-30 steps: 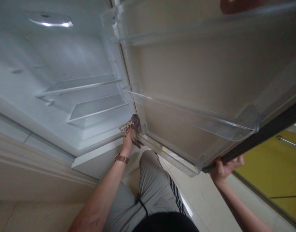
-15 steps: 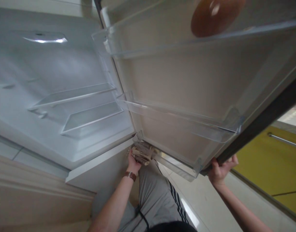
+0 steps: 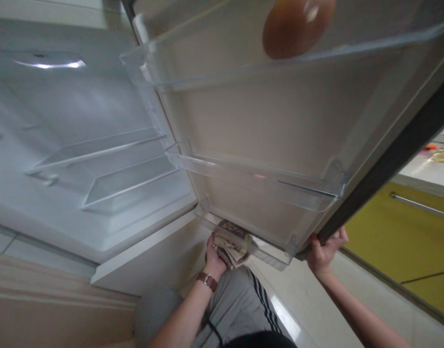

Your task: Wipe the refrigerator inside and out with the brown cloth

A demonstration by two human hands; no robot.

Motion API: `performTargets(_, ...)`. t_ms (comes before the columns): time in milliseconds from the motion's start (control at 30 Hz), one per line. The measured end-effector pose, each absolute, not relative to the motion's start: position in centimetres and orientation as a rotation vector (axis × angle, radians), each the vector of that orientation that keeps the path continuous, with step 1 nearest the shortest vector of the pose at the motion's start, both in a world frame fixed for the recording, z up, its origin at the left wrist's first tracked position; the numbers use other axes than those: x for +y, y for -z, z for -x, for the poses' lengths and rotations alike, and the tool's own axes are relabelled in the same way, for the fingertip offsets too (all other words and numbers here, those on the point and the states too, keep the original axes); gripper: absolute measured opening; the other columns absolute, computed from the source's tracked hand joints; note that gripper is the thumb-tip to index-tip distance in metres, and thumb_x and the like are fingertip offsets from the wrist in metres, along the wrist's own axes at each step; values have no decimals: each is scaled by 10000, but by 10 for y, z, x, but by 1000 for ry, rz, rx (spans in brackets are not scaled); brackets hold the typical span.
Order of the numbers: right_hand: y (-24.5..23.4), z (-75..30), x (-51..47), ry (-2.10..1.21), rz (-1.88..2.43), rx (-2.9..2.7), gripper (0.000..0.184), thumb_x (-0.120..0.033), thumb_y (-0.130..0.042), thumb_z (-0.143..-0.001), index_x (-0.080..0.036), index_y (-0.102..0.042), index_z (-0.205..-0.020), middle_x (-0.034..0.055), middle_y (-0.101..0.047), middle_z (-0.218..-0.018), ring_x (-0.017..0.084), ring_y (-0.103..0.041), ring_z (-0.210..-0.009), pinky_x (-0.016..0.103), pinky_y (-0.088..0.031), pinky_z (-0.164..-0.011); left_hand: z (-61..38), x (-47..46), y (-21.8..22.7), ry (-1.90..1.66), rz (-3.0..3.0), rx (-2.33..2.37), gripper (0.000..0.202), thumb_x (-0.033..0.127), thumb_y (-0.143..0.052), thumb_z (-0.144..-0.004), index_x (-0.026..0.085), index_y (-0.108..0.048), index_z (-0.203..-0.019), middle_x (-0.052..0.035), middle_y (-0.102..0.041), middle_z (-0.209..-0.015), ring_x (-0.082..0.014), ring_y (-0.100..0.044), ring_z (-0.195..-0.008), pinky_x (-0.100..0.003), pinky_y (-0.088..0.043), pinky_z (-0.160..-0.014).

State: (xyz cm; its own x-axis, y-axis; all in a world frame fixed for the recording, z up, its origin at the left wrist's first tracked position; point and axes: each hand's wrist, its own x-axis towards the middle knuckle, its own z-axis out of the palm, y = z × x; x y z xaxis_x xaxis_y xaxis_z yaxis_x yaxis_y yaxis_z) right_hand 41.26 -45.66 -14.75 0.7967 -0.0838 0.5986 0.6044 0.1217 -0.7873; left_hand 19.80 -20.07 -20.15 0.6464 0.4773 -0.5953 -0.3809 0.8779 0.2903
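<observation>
A fridge door [image 3: 265,121] stands open before me, its inner side facing me. My right hand [image 3: 325,249] grips the lower outer corner of the door, fingers wrapped round its dark edge. Lower left of that, my left hand [image 3: 214,256], with a brown watch on the wrist, holds a folded brown and beige cloth [image 3: 231,251] against the underside of the door, by the lowest clear door shelf [image 3: 269,258]. Part of the cloth shows through the clear plastic. My left fingertips are hidden behind the cloth.
A brown egg [image 3: 294,29] lies on the upper door shelf [image 3: 214,77]. Another clear shelf [image 3: 258,179] crosses the door's middle. Inside the lit fridge [image 3: 80,106] are two glass shelves [image 3: 131,181]. A yellow drawer front [image 3: 407,232] with a metal handle stands at right.
My left hand has moved right with the cloth along the door's bottom. My right hand stays on the door corner. The view has shifted slightly.
</observation>
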Motion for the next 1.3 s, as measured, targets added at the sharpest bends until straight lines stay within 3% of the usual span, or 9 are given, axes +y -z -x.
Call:
performTargets(167,147,-407,-455,515,1361,-464,943,-458,-812,-741,-291,-313,-1525,87,-524,-1325,296,-557,-1220,589,-353,-1160,-182,-136,181,-787,-101,739,426,419,-441,-1067,209,-708,-1326,-89,-794,-1069,-240,-776,-888,-462,-616,-949)
performTargets(367,147,-406,-455,515,1339,-472,943,-419,-812,-744,-316,-314,-1538,84,-528,-1351,308,-549,-1261,609,-330,-1179,-167,-113,168,-859,-146,778,481,466,-347,-1098,220,-712,-1292,-65,-795,-979,-224,-777,-852,-421,-630,-918)
performTargets(533,148,-407,-455,515,1337,-450,942,-441,-822,-719,-313,-341,-1519,86,-541,-1308,333,-559,-1256,625,-329,-1181,-171,-134,170,-798,-126,809,451,424,-381,-1090,196,-736,-1249,-81,-796,-934,-231,-772,-785,-472,-618,-943)
performTargets(800,144,-407,-453,520,1319,-460,929,-471,-811,-742,-288,-325,-1512,82,-544,-1324,284,-563,-1222,568,-347,-1190,-192,-219,180,-538,-72,751,410,391,-583,-1004,145,-721,-1302,-131,-793,-1121,-281,-778,-990,-500,-581,-1018)
performTargets(1033,148,-409,-454,537,1353,-489,939,-473,-789,-766,-290,-295,-1543,92,-523,-1383,304,-534,-1306,584,-315,-1216,-194,-307,175,-107,28,692,612,541,-698,-933,75,-694,-1329,-222,-751,-1250,-378,-724,-1181,-573,-504,-1116)
performTargets(1167,148,-407,-454,531,1374,-501,950,-486,-772,-781,-281,-270,-1562,110,-505,-1430,306,-536,-1324,590,-321,-1218,-182,-296,171,-175,7,717,518,465,-671,-965,99,-693,-1331,-201,-758,-1245,-365,-730,-1173,-565,-512,-1112)
performTargets(1300,147,-404,-453,518,1385,-476,959,-475,-769,-786,-285,-253,-1571,120,-492,-1464,303,-539,-1336,590,-329,-1221,-166,-249,156,-476,-57,821,385,373,-516,-1050,139,-714,-1282,-139,-790,-1103,-294,-775,-999,-530,-568,-1045)
